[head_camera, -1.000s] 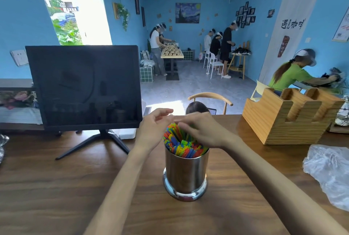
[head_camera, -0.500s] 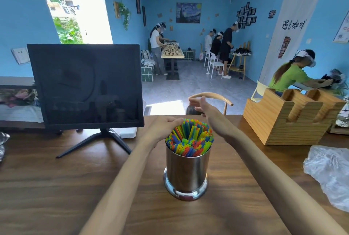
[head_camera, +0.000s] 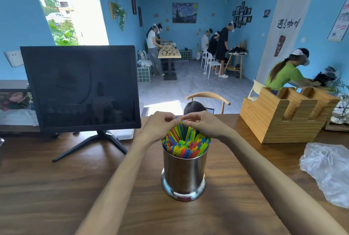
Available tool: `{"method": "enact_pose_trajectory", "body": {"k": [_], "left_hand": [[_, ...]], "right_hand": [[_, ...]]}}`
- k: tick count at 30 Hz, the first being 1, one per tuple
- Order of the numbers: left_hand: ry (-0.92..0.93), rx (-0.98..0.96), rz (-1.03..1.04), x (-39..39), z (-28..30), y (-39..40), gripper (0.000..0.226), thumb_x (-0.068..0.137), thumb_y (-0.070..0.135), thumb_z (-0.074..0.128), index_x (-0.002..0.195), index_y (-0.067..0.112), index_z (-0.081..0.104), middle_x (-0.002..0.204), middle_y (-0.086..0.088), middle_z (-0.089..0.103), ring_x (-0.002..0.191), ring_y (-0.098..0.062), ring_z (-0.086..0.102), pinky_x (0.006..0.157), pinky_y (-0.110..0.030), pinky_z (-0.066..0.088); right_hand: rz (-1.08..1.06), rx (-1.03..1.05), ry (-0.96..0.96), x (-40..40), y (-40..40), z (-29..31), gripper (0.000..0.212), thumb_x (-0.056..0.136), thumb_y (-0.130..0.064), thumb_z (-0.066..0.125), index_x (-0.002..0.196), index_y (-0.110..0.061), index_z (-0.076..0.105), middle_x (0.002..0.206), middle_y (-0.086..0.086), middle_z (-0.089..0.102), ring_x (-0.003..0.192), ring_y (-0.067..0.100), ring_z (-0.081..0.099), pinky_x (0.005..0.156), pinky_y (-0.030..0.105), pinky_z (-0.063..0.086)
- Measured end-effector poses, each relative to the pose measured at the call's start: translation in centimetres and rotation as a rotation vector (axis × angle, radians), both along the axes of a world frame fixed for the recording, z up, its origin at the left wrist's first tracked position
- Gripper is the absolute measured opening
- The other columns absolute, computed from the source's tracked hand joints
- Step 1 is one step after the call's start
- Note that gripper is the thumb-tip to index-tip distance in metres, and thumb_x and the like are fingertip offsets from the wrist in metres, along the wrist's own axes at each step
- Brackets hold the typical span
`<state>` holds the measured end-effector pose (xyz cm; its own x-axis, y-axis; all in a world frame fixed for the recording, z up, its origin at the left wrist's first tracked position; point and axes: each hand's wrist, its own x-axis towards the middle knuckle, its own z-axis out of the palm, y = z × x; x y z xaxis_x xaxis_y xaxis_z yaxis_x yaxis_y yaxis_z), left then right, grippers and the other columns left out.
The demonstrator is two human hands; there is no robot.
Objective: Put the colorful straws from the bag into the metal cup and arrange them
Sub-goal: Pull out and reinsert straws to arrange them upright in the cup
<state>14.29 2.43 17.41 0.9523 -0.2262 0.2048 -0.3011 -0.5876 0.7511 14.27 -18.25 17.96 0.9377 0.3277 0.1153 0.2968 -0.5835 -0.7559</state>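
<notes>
The room had blue walls, a bright window at the left, and other people working at tables toward the back. In the foreground stood a dark wooden bench (head_camera: 56, 187). At its left sat a black monitor (head_camera: 81, 87) on a splayed stand, screen dark.

At the centre of the bench stood the metal cup (head_camera: 184, 174), upright and packed with the colorful straws (head_camera: 186, 145), their open ends fanned above the rim. The left hand (head_camera: 160, 127) was at the far left side of the bundle, fingers curled and pinching the raised tips of a few straws. The right hand (head_camera: 203, 124) met it from the other side, fingers likewise curled and pinching at the tall tips; the two hands nearly touched above the cup. Neither hand steadied the cup itself.

To the right stood a wooden organizer (head_camera: 287, 114), and at the far right edge lay the clear plastic bag (head_camera: 328, 170), crumpled and apparently emptied.

Judgement: loading appeared complete and arranging was in hand. Hazards from this point:
- A sideways pull on the pinched tips could tip the unsupported cup.
- An upward tug could draw neighbouring straws out of the tight bundle and spill them over the rim.
- Excess pinch force could crease the thin tubes.
</notes>
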Motion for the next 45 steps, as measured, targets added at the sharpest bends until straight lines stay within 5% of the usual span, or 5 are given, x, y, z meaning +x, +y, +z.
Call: {"method": "enact_pose_trajectory", "body": {"k": [5,14,21,34,45], "left_hand": [[0.033,-0.094,0.009,-0.2,-0.1,0.3,0.005,0.094,0.036,0.073,0.090,0.039,0.074,0.088,0.013,0.075,0.083,-0.003,0.071,0.064,-0.014,0.054],[0.003,-0.122,-0.050,-0.4,-0.1,0.8,0.014,0.093,0.034,0.074,0.107,0.037,0.073,0.103,0.010,0.071,0.098,-0.007,0.067,0.084,-0.032,0.061],[-0.015,-0.163,-0.138,-1.6,1.6,0.0,0.024,0.098,0.038,0.062,0.120,0.039,0.068,0.119,0.023,0.062,0.103,0.020,0.056,0.086,-0.015,0.046],[0.047,-0.245,-0.290,-2.2,1.2,-1.3,0.014,0.105,0.035,0.055,0.113,0.033,0.066,0.109,0.013,0.076,0.108,-0.003,0.068,0.092,-0.022,0.052],[0.108,-0.751,-0.220,-2.6,2.9,0.1,0.026,0.084,0.038,0.070,0.102,0.020,0.076,0.070,0.002,0.070,0.060,-0.007,0.057,0.058,-0.019,0.049]], "right_hand": [[-0.037,-0.022,-0.092,0.5,-0.2,0.5,0.019,0.089,-0.028,0.079,0.105,-0.019,0.082,0.089,-0.012,0.077,0.082,-0.003,0.070,0.069,0.012,0.053],[-0.075,0.078,-0.208,0.3,-0.2,2.6,0.010,0.074,-0.038,0.090,0.071,-0.035,0.080,0.074,-0.010,0.077,0.072,0.002,0.071,0.057,0.012,0.049],[0.041,0.104,-0.300,-0.6,-0.3,5.4,0.008,0.086,-0.022,0.083,0.093,-0.018,0.083,0.091,-0.001,0.080,0.087,0.008,0.075,0.074,0.019,0.059],[-0.022,0.418,-0.576,-2.6,-0.1,11.2,0.014,0.089,-0.010,0.078,0.103,-0.011,0.077,0.084,-0.004,0.077,0.074,0.010,0.076,0.070,0.021,0.059],[-0.307,0.860,-0.590,-2.5,-2.2,10.0,0.010,0.091,-0.012,0.076,0.090,-0.022,0.079,0.078,-0.006,0.079,0.074,0.012,0.075,0.069,0.023,0.059]]}}
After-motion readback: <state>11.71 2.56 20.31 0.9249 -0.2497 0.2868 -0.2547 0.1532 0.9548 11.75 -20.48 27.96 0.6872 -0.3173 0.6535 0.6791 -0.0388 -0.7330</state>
